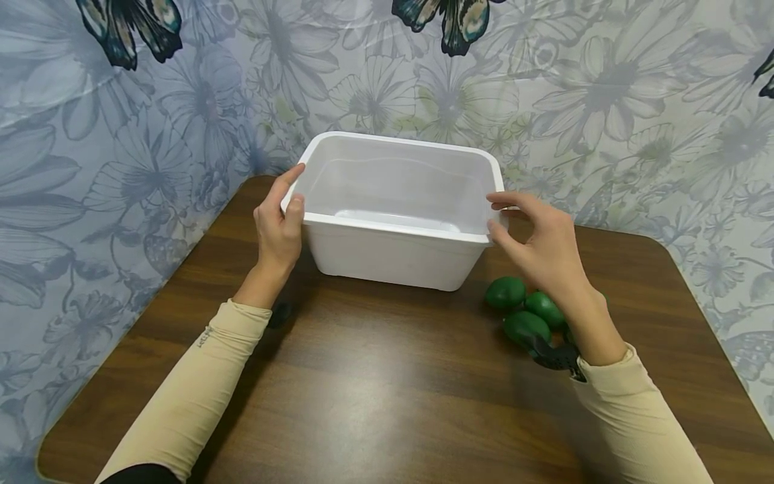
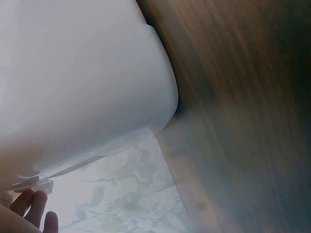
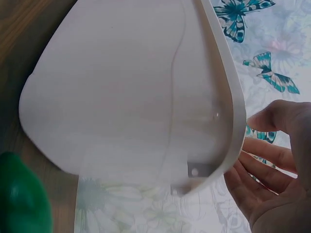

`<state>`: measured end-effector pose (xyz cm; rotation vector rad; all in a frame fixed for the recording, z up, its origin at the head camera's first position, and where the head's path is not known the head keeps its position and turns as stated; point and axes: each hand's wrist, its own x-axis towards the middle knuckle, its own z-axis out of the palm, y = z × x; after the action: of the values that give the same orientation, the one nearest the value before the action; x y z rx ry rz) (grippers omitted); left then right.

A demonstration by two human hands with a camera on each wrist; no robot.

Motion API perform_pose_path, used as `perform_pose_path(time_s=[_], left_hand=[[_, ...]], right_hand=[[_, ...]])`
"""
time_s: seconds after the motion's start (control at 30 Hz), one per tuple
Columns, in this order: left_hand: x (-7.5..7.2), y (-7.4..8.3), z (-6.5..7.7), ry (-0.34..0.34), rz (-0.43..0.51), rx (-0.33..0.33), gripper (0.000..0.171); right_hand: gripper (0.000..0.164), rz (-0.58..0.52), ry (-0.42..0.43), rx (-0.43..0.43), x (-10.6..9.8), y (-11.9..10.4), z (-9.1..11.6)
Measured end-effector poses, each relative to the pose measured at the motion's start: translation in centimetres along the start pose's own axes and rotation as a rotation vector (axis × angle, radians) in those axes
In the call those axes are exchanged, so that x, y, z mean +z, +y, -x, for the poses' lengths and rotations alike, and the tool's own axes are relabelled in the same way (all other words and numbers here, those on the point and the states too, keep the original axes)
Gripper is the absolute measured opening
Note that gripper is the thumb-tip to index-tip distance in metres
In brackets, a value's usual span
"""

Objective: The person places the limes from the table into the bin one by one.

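A white rectangular plastic tub (image 1: 387, 259) with a rolled rim stands toward the far side of the table, its open top facing up. No contents show inside it. My left hand (image 1: 279, 225) grips its left rim, thumb and forefinger at the edge; in the left wrist view only some fingertips (image 2: 36, 208) show beyond the tub wall (image 2: 87, 73). At the right end, my right hand (image 1: 541, 242) holds the rim between thumb and fingers, as the right wrist view of the hand (image 3: 274, 165) shows. Several smooth green oval fruits (image 1: 526, 327) lie below my right wrist, partly hidden by it.
The brown wooden table (image 1: 363, 403) has rounded far corners. Behind it hangs a pale flowered cloth (image 1: 611, 87) with butterflies, close beyond the tub. A black strap piece (image 1: 553, 355) at my right wrist overlaps the fruits. One green fruit (image 3: 22, 199) shows near the tub.
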<state>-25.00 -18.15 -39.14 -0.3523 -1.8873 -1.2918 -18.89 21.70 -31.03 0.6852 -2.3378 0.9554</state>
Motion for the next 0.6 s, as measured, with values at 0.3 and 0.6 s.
perform_pose_path(time_s=[0.3,0.6], left_hand=[[0.0,0.0,0.0,0.019,0.005,-0.016,0.061],[0.2,0.1,0.0,0.027,0.015,-0.03,0.059]], right_hand=[[0.034,-0.017,0.009,0.047,-1.8,1.3,1.2],[0.035,0.066,-0.01,0.142,-3.9,3.5,3.3]])
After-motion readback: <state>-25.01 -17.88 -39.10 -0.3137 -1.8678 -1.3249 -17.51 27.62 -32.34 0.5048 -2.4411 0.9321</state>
